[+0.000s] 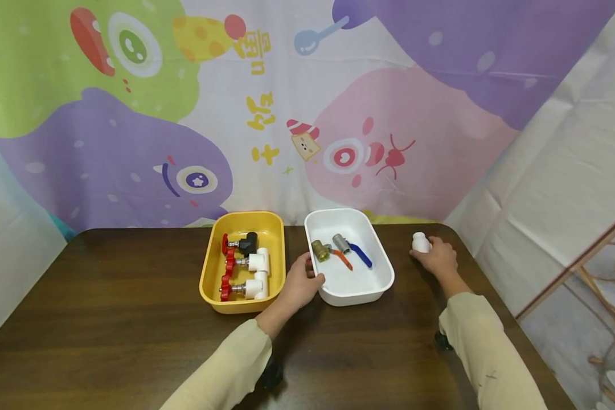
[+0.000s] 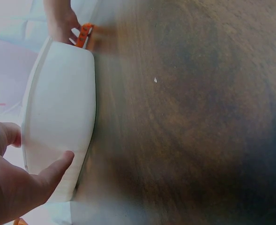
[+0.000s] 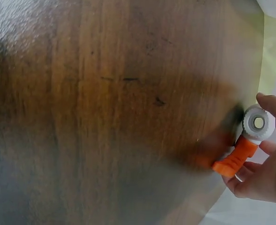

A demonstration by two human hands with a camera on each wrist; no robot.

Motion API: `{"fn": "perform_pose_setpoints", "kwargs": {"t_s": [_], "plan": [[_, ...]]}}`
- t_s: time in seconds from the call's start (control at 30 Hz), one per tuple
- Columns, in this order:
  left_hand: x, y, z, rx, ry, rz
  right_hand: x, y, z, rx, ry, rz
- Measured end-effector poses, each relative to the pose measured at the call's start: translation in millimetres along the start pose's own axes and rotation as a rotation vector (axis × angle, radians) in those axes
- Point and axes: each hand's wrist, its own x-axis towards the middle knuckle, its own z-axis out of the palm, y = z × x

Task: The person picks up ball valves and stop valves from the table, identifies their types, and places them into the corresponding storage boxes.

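Observation:
At the right back of the table, my right hand (image 1: 441, 259) grips a white plastic ball valve (image 1: 420, 243). Its orange handle (image 3: 236, 158) shows in the right wrist view. My left hand (image 1: 299, 282) rests at the near left corner of a white tray (image 1: 356, 285), thumb by the front wall and fingers by the left side; how firmly it touches cannot be told. Inside that tray lie a brass valve (image 1: 320, 250) with an orange lever and a silver metal valve (image 1: 341, 244) with a blue lever.
Left of the white tray stands a yellow tray (image 1: 215, 302). It holds a black valve (image 1: 248, 243) and two white valves (image 1: 256, 262), all with red handwheels. A printed curtain (image 1: 277, 188) hangs behind the dark wooden table (image 1: 133, 319), with pale cloth on both sides.

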Motion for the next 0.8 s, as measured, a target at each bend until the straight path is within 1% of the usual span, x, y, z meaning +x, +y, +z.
{"fn": "perform_pose_setpoints", "kwargs": {"t_s": [0.17,0.4,0.63,0.8], "plan": [[-1.0,0.9,-0.4,0.008,0.002,-0.007,-0.4,0.4,1.3,-0.005,-0.013,-0.006],[-0.6,1.0,-0.4,0.003,0.004,0.001,0.3,-0.4,2.1,0.013,-0.020,0.036],[1.1,0.2,0.5,0.019,0.008,-0.013,-0.4,-1.2,2.9,-0.036,-0.066,0.022],[0.7,-0.3,0.3,0.018,0.005,-0.008,-2.9,-1.4,4.0,-0.033,-0.044,0.022]]}}
